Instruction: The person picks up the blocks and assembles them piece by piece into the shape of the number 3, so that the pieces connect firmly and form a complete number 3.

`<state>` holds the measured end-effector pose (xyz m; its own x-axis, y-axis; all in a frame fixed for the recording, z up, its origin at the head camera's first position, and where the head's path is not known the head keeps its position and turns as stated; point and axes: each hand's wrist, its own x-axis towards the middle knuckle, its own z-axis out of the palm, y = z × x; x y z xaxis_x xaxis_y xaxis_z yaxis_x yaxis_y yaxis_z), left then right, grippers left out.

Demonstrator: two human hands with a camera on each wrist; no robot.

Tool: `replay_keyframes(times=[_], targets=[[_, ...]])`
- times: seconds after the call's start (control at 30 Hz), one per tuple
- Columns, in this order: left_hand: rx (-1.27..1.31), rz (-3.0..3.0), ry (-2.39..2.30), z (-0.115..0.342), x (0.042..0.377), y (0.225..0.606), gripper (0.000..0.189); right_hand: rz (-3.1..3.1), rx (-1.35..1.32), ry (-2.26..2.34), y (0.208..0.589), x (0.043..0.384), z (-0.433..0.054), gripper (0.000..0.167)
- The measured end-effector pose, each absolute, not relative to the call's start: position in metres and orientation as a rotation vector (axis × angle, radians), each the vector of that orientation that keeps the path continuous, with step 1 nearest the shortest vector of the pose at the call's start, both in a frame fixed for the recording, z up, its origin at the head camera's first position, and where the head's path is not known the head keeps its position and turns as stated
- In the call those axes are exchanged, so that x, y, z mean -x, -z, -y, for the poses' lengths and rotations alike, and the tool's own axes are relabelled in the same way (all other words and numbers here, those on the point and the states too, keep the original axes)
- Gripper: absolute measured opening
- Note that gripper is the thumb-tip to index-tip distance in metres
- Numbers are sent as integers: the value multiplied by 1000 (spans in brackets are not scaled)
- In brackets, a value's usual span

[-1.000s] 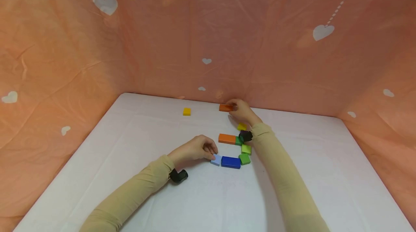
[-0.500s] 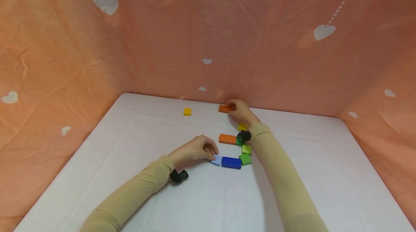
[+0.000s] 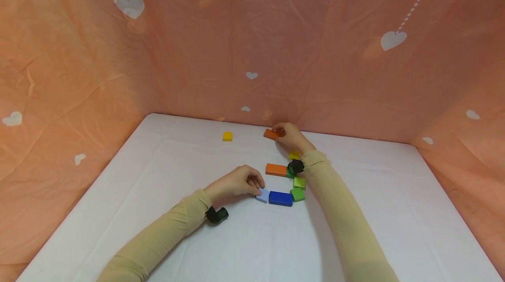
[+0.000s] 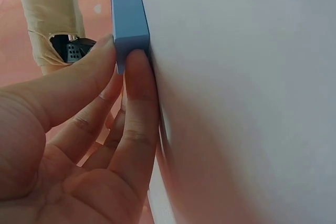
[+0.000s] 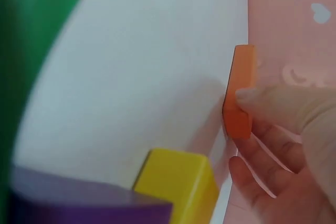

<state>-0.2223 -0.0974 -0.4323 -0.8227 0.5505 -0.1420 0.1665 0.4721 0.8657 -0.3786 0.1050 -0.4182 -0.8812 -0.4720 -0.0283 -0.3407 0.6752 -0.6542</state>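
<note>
My left hand (image 3: 238, 180) pinches a light blue block (image 3: 262, 195) at its end; in the left wrist view the thumb and a fingertip lie against that block (image 4: 130, 19). Its far end meets a dark blue block (image 3: 280, 198). At the back of the table my right hand (image 3: 293, 137) grips an orange block (image 3: 271, 134) between thumb and fingers. In the right wrist view this orange block (image 5: 240, 85) stands out past the thumb, close over the white cloth.
A second orange block (image 3: 275, 169) and green blocks (image 3: 297, 194) adjoin the dark blue one in a curve. A yellow block (image 3: 293, 155) sits by the right wrist, another yellow block (image 3: 227, 136) back left. A purple block (image 5: 89, 203) shows near the right wrist camera.
The right hand has shifted the orange block slightly left and nearer, and the block has turned at an angle. The left hand stays on the light blue block.
</note>
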Motion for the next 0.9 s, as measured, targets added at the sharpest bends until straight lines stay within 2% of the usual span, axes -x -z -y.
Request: replay_keyframes(times=[0.47,0.7,0.9], targets=[[-591,-2324,-1298,96,220,429,10,-2711,705,928,405,375,-105,35],[-615,-2335,-1318,98,219,428,12,-2722,895,897,397,378,-108,37],[-591,-2326,-1305,98,218,428,11,-2670,948,913,392,375,-111,37]])
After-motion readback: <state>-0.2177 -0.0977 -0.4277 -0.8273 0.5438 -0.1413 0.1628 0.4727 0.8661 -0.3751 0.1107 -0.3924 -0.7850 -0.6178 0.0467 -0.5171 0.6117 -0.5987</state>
